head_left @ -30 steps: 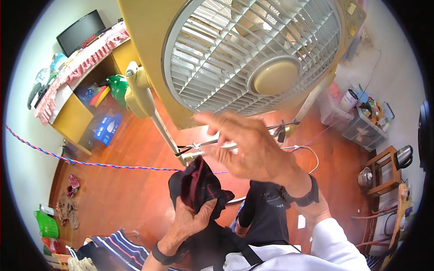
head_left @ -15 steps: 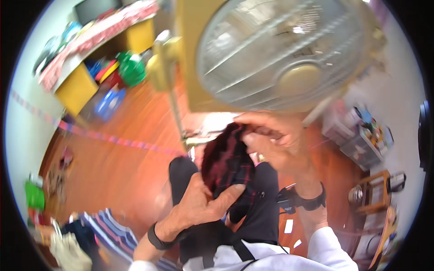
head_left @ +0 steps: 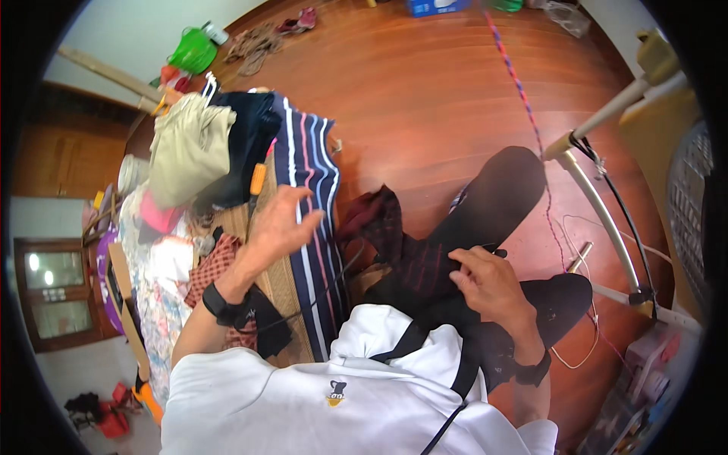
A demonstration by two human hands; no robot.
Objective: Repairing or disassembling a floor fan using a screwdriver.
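A dark red and black plaid cloth (head_left: 421,267) lies across my lap, with one end (head_left: 378,220) hanging between my thigh and the bed edge. My right hand (head_left: 489,284) hovers over my leg just right of the cloth, its bent fingers apart and nothing visible in them. To the left, my left hand (head_left: 284,224) reaches over the bed with fingers spread, above a navy, white and pink striped cloth (head_left: 307,189). Close beyond its fingertips is an orange-handled tool (head_left: 258,179), whose other end is partly hidden.
Folded beige clothing (head_left: 189,148) and dark clothing (head_left: 250,125) are piled on the bed, near a red checked cloth (head_left: 216,265). A fan on a pale metal stand (head_left: 607,205) is at right, with cords on the wooden floor. A braided rope (head_left: 519,83) runs past my knee.
My view has swung left toward the bed. Both hands have let go of the plaid cloth, which now rests on my lap. My left hand has moved out over the bed.
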